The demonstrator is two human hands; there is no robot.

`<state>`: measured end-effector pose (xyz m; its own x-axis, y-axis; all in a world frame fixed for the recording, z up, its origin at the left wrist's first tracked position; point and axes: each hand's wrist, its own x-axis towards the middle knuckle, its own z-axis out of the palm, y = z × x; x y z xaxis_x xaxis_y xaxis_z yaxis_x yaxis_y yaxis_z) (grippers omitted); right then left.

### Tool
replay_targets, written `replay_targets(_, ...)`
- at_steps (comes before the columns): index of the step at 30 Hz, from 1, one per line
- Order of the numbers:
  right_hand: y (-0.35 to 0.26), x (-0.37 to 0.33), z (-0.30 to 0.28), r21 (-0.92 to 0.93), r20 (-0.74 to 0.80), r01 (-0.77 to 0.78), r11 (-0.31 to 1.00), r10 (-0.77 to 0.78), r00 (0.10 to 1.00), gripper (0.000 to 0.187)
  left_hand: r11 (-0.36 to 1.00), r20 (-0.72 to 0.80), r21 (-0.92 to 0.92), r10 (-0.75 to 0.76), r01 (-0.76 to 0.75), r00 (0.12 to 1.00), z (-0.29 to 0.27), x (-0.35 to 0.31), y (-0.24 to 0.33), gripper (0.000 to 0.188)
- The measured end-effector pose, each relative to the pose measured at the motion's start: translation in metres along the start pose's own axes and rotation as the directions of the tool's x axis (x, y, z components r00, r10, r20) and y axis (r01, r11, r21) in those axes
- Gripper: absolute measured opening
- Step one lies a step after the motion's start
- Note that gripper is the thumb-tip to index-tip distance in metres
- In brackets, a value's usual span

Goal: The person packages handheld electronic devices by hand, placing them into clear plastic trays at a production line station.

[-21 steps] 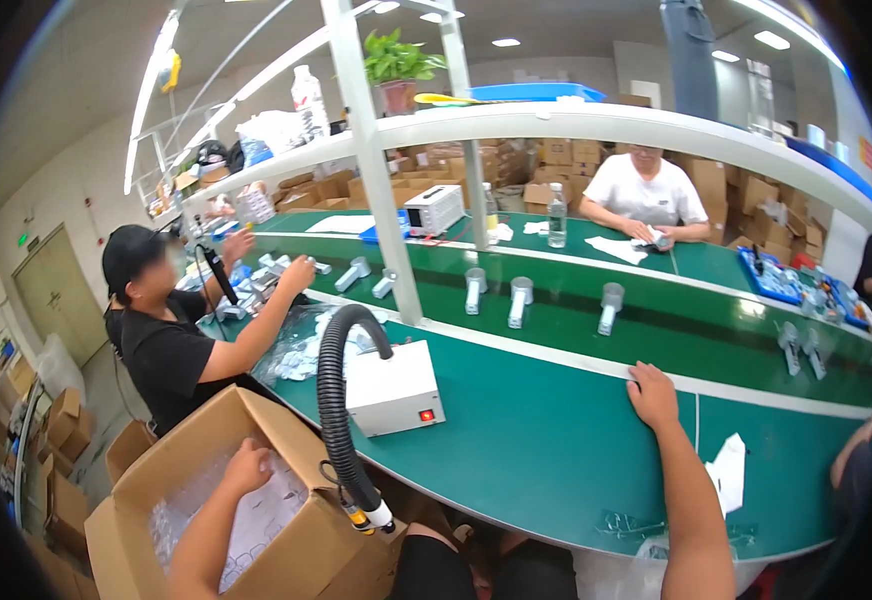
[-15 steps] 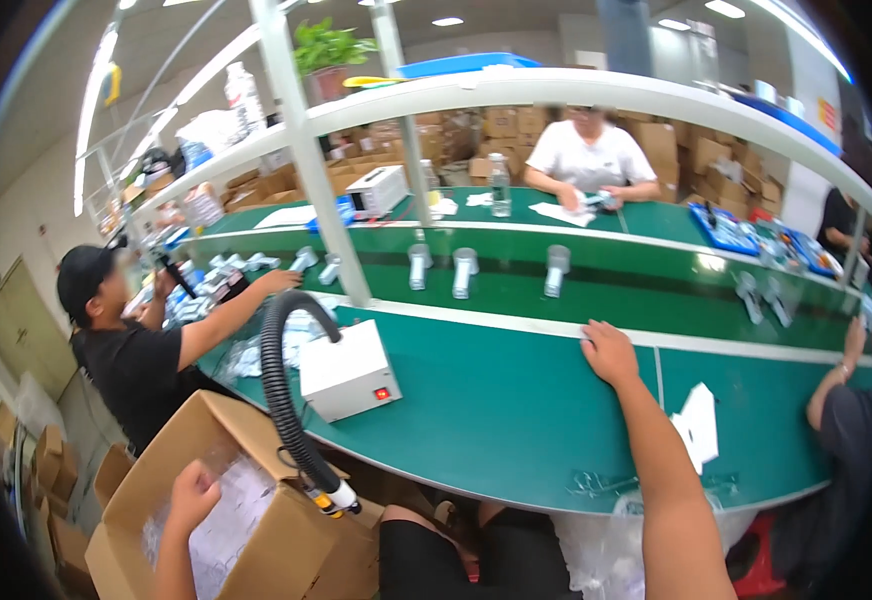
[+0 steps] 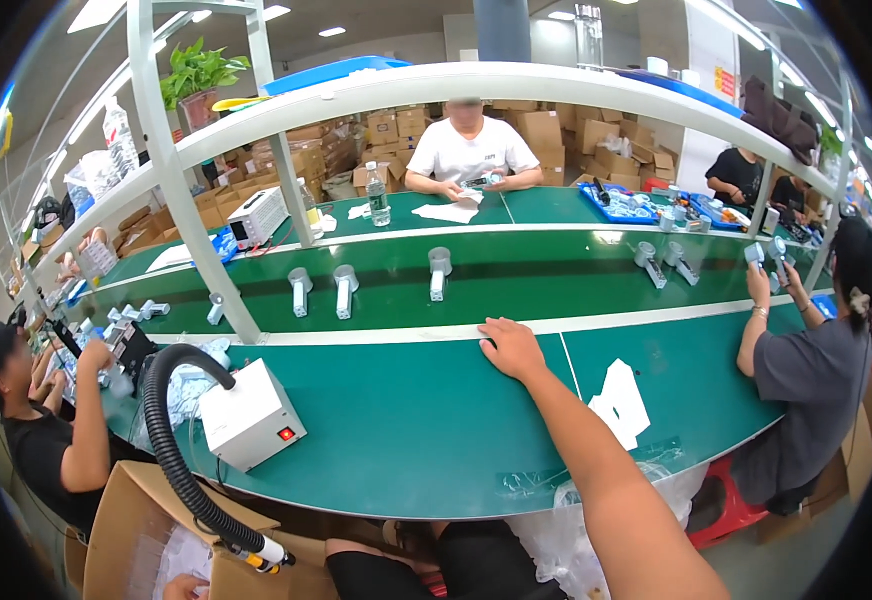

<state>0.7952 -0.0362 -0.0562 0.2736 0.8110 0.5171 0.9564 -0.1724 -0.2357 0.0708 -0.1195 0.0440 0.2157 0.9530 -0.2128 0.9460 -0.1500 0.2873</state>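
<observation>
Stretching across the middle of the frame is the green desk [image 3: 396, 420], with a conveyor belt [image 3: 516, 275] behind it carrying small grey upright parts [image 3: 440, 272]. At lower left an open cardboard box [image 3: 126, 520] sits below the desk edge, and a black ribbed hose [image 3: 171, 440] arcs from a white box unit [image 3: 251, 415] down toward it. The right hand [image 3: 511, 347] lies flat at centre frame, fingers spread, palm down on the desk's white strip, gripping nothing. The left hand [image 3: 188, 588] shows only at the bottom edge inside the box; whether it holds anything I cannot tell. White paper pieces [image 3: 618, 400] lie right of centre. A likely risk: the left forearm could snag the hose hanging beside the box and tug the white unit toward the edge.
</observation>
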Motion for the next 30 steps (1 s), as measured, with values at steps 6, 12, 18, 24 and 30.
replay_targets(6,-0.002,0.004,0.005,0.009,0.034,0.013,1.000,-0.013,0.999,0.036,0.986,0.039,-0.155,0.064,-0.058,0.997,0.019,0.004,-0.030,0.033)
replay_targets(12,-0.002,0.003,0.001,-0.016,0.036,0.017,1.000,-0.016,0.999,0.036,0.986,0.046,-0.156,0.070,-0.062,0.996,0.010,0.004,-0.018,0.032)
replay_targets(18,-0.003,0.002,0.005,-0.007,0.050,0.015,1.000,-0.015,0.999,0.036,0.990,0.036,-0.139,0.034,-0.029,0.999,0.001,-0.005,0.003,0.033)
replay_targets(24,0.001,-0.001,0.002,-0.022,0.017,0.042,0.999,-0.041,0.999,0.035,0.992,0.104,-0.124,-0.008,0.021,0.995,0.003,0.004,0.000,0.037)
replay_targets(30,0.002,0.008,0.019,0.019,-0.001,0.065,0.998,-0.065,0.998,0.036,0.985,0.114,-0.172,0.030,-0.010,0.993,0.019,0.010,-0.030,0.040)
